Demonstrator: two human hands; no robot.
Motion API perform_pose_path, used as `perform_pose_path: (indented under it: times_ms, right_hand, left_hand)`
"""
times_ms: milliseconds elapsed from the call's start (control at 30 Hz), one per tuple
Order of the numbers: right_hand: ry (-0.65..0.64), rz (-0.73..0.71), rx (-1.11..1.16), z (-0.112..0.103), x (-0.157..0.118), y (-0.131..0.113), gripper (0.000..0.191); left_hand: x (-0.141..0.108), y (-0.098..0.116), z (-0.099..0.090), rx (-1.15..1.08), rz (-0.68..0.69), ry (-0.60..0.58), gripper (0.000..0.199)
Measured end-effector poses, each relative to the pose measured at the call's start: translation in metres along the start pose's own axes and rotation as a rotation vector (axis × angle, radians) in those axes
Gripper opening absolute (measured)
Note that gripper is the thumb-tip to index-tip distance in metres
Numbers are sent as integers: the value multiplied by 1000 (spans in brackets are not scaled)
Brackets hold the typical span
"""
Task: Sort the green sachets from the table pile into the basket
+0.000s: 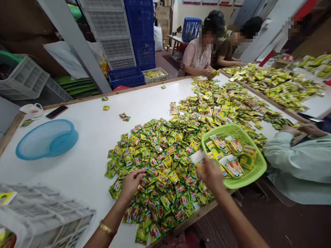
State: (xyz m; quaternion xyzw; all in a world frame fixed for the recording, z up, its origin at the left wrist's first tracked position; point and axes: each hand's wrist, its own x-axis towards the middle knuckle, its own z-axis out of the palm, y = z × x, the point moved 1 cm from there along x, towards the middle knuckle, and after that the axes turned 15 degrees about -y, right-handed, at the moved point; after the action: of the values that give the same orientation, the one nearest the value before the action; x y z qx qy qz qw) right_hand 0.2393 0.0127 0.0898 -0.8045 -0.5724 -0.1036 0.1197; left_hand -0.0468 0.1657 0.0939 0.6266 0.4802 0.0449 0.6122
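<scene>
A large heap of small green and yellow packets (160, 155) covers the middle of the white table. My left hand (134, 181) is over the heap's left part, its fingers bent and close together; what they hold, if anything, is too small to tell. At the heap's right side, my right hand (210, 172) grips a small white-topped packet box (198, 157), somewhat blurred. Just beyond that hand, a light green basket (252, 175) holds several yellow and white boxes with open tops (232, 166).
A blue basket (49, 139) and a phone (57, 112) lie on the table's left. A white crate (51, 217) stands at the near left. People sit at the far side and right; a pale green sleeve (300, 158) is near the green basket.
</scene>
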Motion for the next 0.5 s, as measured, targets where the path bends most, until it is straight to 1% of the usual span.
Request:
perform_pose_path:
  times_ms: [33, 67, 100, 133, 167, 200, 267, 300, 367, 433, 500]
  right_hand:
    - [4, 105, -74, -5, 8, 26, 60]
    - [12, 207, -139, -9, 16, 48, 64]
    - [40, 268, -180, -14, 23, 62, 67]
    - [64, 301, -192, -18, 31, 68, 68]
    - [84, 297, -173, -19, 36, 65, 66]
    - [86, 257, -122, -19, 40, 55, 62]
    - [18, 119, 25, -12, 39, 21, 50]
    - [-44, 46, 94, -6, 35, 2, 44]
    - [-158, -59, 202, 7, 21, -31, 37]
    - [-212, -103, 301, 18, 5, -48, 35]
    - [-230, -112, 414, 27, -6, -52, 35]
  left_hand:
    - [11, -2, 4, 120, 3, -29, 37]
    - [24, -2, 11, 233, 14, -63, 32]
    - [38, 0, 21, 323, 33, -93, 29]
    - [52, 4, 32, 377, 55, -107, 26]
    - [66, 9, 45, 401, 75, -107, 26]
    - [80, 14, 57, 412, 92, -102, 28]
    - [104, 22, 81, 429, 117, -93, 36]
    - [114, 25, 91, 426, 124, -88, 35]
    - [125, 26, 103, 393, 128, -73, 23]
    - [127, 23, 103, 323, 122, -36, 10]
    - [119, 14, 92, 219, 97, 28, 6]
